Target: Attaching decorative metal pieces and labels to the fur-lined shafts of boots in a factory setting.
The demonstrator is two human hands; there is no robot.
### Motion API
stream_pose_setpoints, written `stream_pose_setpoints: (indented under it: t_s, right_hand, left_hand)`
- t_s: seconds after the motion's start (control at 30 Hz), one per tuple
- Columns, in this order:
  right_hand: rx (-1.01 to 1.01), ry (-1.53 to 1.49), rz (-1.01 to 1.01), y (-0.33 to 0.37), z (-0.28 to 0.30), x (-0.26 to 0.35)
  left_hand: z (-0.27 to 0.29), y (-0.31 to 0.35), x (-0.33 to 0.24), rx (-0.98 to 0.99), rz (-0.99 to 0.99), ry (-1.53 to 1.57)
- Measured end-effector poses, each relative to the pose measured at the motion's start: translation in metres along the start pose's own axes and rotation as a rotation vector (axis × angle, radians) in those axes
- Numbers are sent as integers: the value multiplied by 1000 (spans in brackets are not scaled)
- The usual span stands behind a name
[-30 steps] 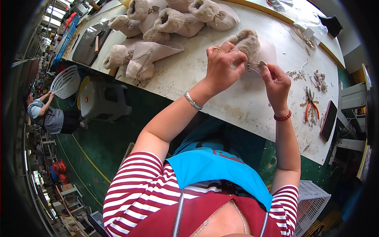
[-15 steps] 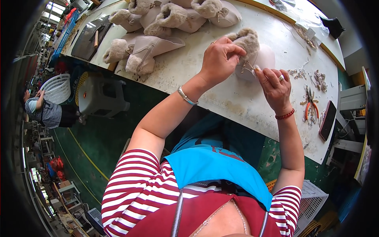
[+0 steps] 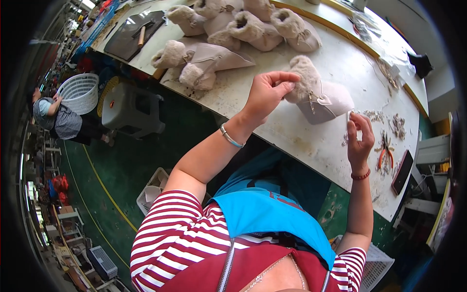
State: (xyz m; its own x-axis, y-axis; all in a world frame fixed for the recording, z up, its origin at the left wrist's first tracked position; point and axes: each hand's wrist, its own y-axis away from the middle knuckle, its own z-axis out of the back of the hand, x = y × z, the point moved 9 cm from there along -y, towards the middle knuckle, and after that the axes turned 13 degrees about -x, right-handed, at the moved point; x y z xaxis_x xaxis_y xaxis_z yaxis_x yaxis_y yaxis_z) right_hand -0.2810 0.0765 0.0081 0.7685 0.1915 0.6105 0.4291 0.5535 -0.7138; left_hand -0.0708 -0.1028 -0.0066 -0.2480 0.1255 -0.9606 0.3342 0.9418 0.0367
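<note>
My left hand (image 3: 266, 97) pinches the furry cuff of a small pale pink boot (image 3: 335, 103) between thumb and forefinger. The boot lies tilted over the table, its toe towards the right. On its side show a pale heart-shaped piece (image 3: 323, 100) and a thin dangling tie with a metallic look (image 3: 312, 103). Beyond the toe, my right hand (image 3: 360, 138) is raised with its fingers bent and apart, and I see nothing in it. Close to that hand, small shiny fittings (image 3: 373, 116) are scattered on the table.
More fur-cuffed boots (image 3: 253, 31) are heaped at the back. Orange-handled pliers (image 3: 386, 155) and a phone (image 3: 403, 171) lie on the right. A hammer (image 3: 141, 37) rests on a dark board (image 3: 127, 43). Left, a person holds a white basket (image 3: 80, 95) near a grey stool (image 3: 127, 109).
My right hand has let go of the tie on the boot and moved right, past the toe. The boot has turned, bringing its heart-shaped piece into sight. My left hand keeps the cuff.
</note>
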Motion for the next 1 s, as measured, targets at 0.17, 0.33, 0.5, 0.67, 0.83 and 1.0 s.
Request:
stream_pose_setpoints:
  t_s: [0.17, 0.33, 0.5, 0.67, 0.83, 1.0]
  right_hand:
    - [128, -112, 302, -17, -32, 85]
    - [419, -204, 88, -33, -123, 71]
    - [259, -411, -216, -122, -173, 2]
    - [130, 65, 118, -198, -224, -36]
    - [184, 266, 173, -255, -263, -122]
    - [567, 514, -672, -197, -272, -209]
  left_hand:
    - [58, 32, 31, 114, 617, 558]
    - [103, 35, 41, -41, 382, 268]
    - [104, 25, 36, -73, 268, 216]
    - [123, 13, 26, -190, 164, 356]
    - [155, 14, 29, -306, 196, 446]
    - [175, 22, 26, -423, 135, 471]
